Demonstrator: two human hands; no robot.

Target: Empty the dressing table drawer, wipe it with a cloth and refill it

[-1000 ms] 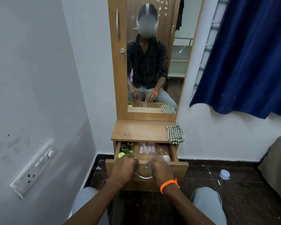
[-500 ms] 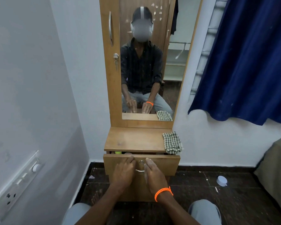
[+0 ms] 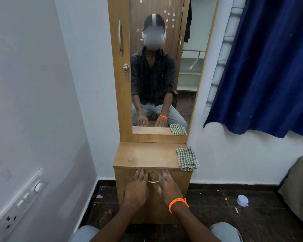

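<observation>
The drawer (image 3: 153, 179) of the dressing table (image 3: 143, 154) was seen fully closed, its front flush under the wooden top. The left hand (image 3: 137, 186) was laid flat against the drawer front, fingers straight and together, just left of the curved metal handle (image 3: 154, 181). The right hand (image 3: 167, 186), with an orange wristband (image 3: 177, 203) at the wrist, was pressed flat in the same way just right of the handle, nothing being gripped by either. A small round lock (image 3: 153, 172) was visible between the fingertips, above the handle. A checked cloth (image 3: 187, 158) was left on the right end of the top, one edge hanging over the side. What appeared to be a small pale lid (image 3: 242, 200) lay on the dark floor (image 3: 217, 203) to the right.
</observation>
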